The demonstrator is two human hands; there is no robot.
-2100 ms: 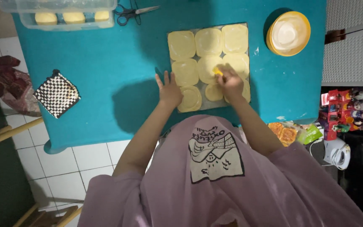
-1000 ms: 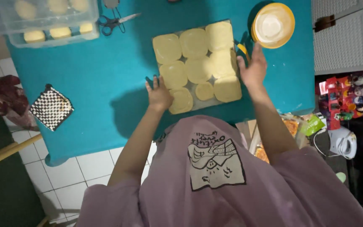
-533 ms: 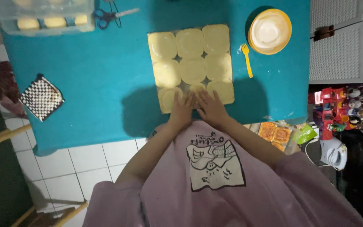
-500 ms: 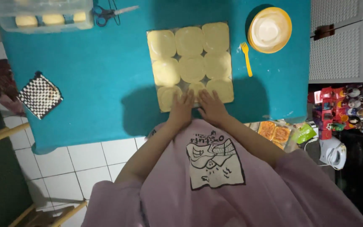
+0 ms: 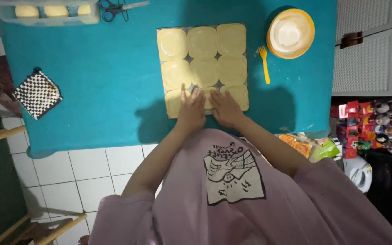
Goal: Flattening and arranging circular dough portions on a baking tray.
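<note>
Left hand (image 5: pixel 190 110) and right hand (image 5: pixel 225 109) side by side, flat, palms down, pressing the middle dough round (image 5: pixel 206 96) in the bottom row of the tray (image 5: pixel 161 72), centre of frame. 9 rounds in 3 rows. Nothing gripped. Yellow fork (image 5: pixel 264 63) and yellow bowl (image 5: pixel 290 33) upper right. Risk: uneven pressure thins or tears the round, or merges it with touching neighbours.

A loose, pale lilac-pink top (image 5: pixel 259 213) is worn, its wide short sleeves ending above the elbows. A cream square patch (image 5: pixel 233 174) with a black line drawing and scrawled lettering is printed on the chest. The forearms and both hands are left bare, without rings or watch.
</note>
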